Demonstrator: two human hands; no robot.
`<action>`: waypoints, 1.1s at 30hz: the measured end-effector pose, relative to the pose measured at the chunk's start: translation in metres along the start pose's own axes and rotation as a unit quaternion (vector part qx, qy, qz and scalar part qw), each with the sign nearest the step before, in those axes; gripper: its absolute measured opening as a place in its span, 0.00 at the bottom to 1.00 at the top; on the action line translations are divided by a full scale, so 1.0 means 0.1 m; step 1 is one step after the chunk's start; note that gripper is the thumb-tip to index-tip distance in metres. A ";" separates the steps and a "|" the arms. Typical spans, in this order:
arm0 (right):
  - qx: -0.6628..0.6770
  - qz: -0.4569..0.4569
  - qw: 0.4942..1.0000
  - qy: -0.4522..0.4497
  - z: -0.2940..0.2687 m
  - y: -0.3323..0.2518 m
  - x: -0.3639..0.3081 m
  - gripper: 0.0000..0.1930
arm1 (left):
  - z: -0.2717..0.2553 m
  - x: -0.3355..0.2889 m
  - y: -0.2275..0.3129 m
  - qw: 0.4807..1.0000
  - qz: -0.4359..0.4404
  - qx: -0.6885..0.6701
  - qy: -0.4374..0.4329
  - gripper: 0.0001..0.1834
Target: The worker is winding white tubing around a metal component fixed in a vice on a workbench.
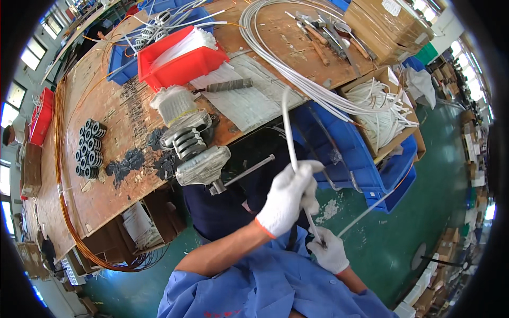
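Observation:
A long white tube (289, 127) rises from my left hand (291, 196), which wears a white knit glove and is closed around it. Lower down, my right hand (330, 252), gloved the same way, grips the tube close to my body. A thin white length (366, 213) with an orange-brown end slants up to the right from beside that hand; whether it is the same piece, I cannot tell. Left of my hands, a bench vise (191, 135) wrapped in pale padding sits at the table edge, with black rings at its middle. Its metal handle bar (250, 172) points toward my left hand.
Coiled white tubing (265, 47) lies across the wooden table (233, 24). Blue crates (339, 153) and a carton of white offcuts (379, 119) stand right. Hand tools (331, 40), a red bin (164, 66) and dark ringed parts (89, 148) rest on the tabletop.

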State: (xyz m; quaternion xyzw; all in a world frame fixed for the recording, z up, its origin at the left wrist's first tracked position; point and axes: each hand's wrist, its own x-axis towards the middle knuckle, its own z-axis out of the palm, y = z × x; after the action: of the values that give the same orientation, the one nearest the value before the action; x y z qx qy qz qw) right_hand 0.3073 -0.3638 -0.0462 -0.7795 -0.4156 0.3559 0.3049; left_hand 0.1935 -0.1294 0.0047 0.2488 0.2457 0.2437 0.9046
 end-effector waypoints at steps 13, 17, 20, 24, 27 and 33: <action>0.197 0.034 0.939 -0.280 0.64 0.06 0.35 0.21 | -1.03 -1.22 1.89 0.931 0.348 -0.067 0.082 0.18; 0.246 0.045 0.906 -0.342 0.69 -0.06 0.52 0.23 | -1.91 -1.30 2.13 0.909 0.359 -0.196 -0.084 0.15; 0.241 0.081 0.903 -0.345 0.85 -0.20 0.70 0.18 | -2.33 -1.14 2.32 0.876 0.419 -0.228 0.072 0.11; 0.310 0.111 0.876 -0.352 1.32 -1.15 0.93 0.12 | -2.67 -0.88 2.76 0.795 0.486 -0.303 0.202 0.13; 0.395 0.161 0.825 -0.372 1.76 -1.49 1.14 0.14 | -2.61 -0.60 2.64 0.887 0.380 -0.112 0.239 0.14; 0.492 0.211 0.756 -0.378 2.31 -1.54 1.52 0.20 | -2.89 -0.40 2.56 0.477 0.387 0.644 0.456 0.23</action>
State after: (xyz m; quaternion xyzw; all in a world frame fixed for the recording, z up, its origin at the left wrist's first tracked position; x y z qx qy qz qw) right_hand 0.1148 -0.1186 -0.1026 -0.3924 -0.0898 0.8320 0.3819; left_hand -0.0819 0.1375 -0.0546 0.6855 0.5902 0.4214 0.0646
